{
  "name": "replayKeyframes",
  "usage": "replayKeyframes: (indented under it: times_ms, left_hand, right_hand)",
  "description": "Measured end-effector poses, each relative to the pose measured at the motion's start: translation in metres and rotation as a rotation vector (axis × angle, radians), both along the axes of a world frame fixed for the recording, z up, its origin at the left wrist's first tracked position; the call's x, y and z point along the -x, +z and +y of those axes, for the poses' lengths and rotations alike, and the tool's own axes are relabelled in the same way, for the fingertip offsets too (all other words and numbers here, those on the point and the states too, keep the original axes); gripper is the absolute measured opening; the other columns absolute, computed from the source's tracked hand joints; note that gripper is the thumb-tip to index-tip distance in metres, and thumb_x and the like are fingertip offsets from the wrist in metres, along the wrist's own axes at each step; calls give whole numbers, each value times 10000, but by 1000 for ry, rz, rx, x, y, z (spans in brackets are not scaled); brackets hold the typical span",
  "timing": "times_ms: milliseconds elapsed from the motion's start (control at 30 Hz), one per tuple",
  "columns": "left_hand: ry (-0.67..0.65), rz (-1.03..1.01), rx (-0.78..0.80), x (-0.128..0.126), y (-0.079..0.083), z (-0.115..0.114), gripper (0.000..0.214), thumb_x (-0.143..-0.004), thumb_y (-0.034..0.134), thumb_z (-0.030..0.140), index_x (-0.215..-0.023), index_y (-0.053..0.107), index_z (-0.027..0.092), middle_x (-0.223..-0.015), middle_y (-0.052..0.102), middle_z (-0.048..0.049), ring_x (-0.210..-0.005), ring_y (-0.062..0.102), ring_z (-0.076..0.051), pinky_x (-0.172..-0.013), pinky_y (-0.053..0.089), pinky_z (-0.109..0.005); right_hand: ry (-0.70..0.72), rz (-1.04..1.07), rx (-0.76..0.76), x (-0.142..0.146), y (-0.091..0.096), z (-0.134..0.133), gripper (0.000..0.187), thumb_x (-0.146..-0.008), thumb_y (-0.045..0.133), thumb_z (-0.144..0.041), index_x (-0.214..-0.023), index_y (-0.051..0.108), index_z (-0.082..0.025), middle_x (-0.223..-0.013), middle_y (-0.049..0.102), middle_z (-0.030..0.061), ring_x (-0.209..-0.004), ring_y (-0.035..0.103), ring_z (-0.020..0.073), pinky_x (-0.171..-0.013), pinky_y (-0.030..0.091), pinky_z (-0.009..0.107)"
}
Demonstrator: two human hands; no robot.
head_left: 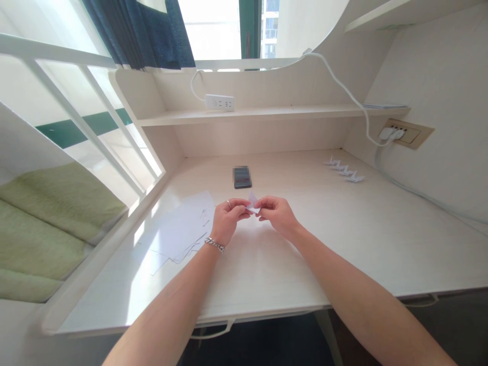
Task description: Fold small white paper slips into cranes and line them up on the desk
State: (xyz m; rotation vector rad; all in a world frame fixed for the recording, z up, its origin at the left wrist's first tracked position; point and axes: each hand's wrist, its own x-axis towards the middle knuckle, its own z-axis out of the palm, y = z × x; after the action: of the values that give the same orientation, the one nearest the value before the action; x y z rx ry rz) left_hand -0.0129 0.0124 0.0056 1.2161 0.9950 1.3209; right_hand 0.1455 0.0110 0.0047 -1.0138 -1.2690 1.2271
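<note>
Both hands meet above the middle of the pale desk (343, 239). My left hand (226, 218), with a ring and a silver bracelet, pinches the left side of a small folded white paper piece (252, 202). Pinching its right side is my right hand (277, 213). The paper is held just above the desk surface, and its shape is partly hidden by my fingers.
A loose stack of white paper sheets (183, 229) lies left of my hands. A dark phone (242, 177) sits behind them. Several small folded paper figures (345, 170) line the back right. A power strip (219, 102) rests on the shelf; plugs fill a wall socket (398, 134).
</note>
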Motion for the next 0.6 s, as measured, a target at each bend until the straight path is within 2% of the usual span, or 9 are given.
replayKeyframes:
  times_ms: [100, 233, 333, 433, 533, 600]
  left_hand:
    - [23, 57, -14, 1, -2, 1, 237, -644, 784, 294, -781, 676, 134, -736, 693, -44, -673, 660, -159, -680, 553, -311]
    - [56, 74, -64, 2, -7, 5, 306, -613, 816, 269, -799, 603, 152, -754, 673, -29, -678, 656, -153, -650, 539, -292]
    - [92, 35, -78, 1, -8, 7, 354, -606, 819, 242, -829, 556, 163, -732, 637, 4, -655, 642, -136, -638, 537, -284]
    - [93, -10, -61, -1, -5, 6, 410, -601, 811, 211, -911, 547, 168, -709, 619, 25, -659, 639, -135, -642, 535, -283]
    - [40, -10, -21, -1, -2, 4, 442, -607, 800, 211, -991, 589, 148, -764, 670, -16, -689, 648, -146, -669, 530, -292]
    - [1, 25, 8, -1, -1, 3, 397, -633, 793, 253, -977, 637, 130, -819, 702, -58, -708, 651, -150, -679, 526, -291]
  right_hand:
    - [40, 25, 23, 0, 3, -1, 110, -604, 591, -153, -668, 679, -168, -666, 654, 8, -674, 621, 154, -673, 528, 319]
    - [77, 115, 72, 3, 7, -4, 87, -672, 634, -247, -682, 641, -161, -704, 661, 33, -724, 646, 183, -704, 545, 351]
    - [-10, 56, 55, 4, 5, -4, 286, -620, 771, -327, -754, 564, -184, -730, 643, 5, -670, 639, 162, -642, 539, 323]
    - [14, -34, 110, 4, 2, -4, 358, -634, 792, -362, -794, 519, -193, -677, 633, -5, -600, 630, 148, -587, 524, 302]
    - [74, -81, 100, 3, 2, -5, 298, -691, 755, -359, -788, 536, -183, -635, 631, -2, -571, 611, 131, -582, 513, 288]
    - [102, -98, 70, 2, 2, -5, 272, -705, 744, -351, -770, 548, -174, -653, 639, 4, -576, 603, 121, -587, 508, 278]
